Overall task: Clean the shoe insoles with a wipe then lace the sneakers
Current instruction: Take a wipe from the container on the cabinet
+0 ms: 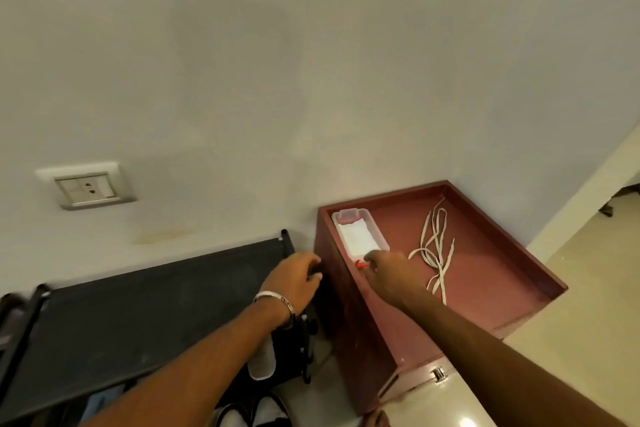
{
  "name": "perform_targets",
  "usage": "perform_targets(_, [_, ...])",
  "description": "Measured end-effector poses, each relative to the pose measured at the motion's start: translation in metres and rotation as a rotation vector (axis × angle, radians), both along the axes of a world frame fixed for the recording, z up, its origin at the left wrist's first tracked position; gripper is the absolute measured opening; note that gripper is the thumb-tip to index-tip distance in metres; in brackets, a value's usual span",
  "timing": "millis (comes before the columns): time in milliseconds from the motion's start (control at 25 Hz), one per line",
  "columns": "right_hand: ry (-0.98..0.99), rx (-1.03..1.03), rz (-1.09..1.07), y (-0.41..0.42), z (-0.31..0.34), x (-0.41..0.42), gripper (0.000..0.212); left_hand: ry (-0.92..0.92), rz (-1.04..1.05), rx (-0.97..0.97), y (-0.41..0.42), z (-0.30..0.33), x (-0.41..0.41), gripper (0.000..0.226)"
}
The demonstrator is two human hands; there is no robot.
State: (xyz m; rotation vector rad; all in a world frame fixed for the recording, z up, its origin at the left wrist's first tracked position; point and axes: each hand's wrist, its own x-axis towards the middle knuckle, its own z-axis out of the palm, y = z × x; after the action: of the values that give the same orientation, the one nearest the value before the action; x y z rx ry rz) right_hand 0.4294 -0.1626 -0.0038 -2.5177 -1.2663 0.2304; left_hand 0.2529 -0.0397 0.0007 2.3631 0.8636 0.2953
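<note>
The right hand (pixel 382 270) reaches over the near wall of a red-brown box (pixel 512 274), its fingers curled down at the near end of a clear tub (pixel 360 232), beside the tub's red clip (pixel 361 264); whether the fingers actually pinch the clip or the tub cannot be told, since the hand hides the contact. The tub lies in the box's left part against the wall and holds white wipes (pixel 356 237). Pale laces (pixel 437 253) lie loose in a tangle on the box floor, just right of that hand and apart from the tub. The left hand (pixel 294 279), a bangle (pixel 277 300) on its wrist, curls over the right end of a black rack (pixel 145 308). Under the rack, sneakers (pixel 263 357) show partly, white and black.
</note>
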Motion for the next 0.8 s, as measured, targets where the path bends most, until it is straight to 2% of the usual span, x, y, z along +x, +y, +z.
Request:
perform_targets(160, [-0.038, -0.037, -0.055, 0.054, -0.023, 0.064, 0.035, -0.052, 0.009, -0.055, 0.045, -0.028, 0.067, 0.027])
perform_targets(320, [-0.092, -0.114, -0.037, 0.091, -0.047, 0.1, 0.032, -0.036, 0.013, -0.027, 0.07, -0.057, 0.108, 0.025])
perform_targets(600, [-0.211, -0.285, 0.091, 0.128, -0.084, 0.1, 0.023, -0.028, -0.028, 0.018, 0.075, -0.084, 0.132, 0.038])
perform_targets(800, [-0.234, -0.274, 0.062, 0.128, -0.084, 0.098, 0.02, -0.017, 0.005, 0.059, 0.072, -0.085, 0.135, 0.043])
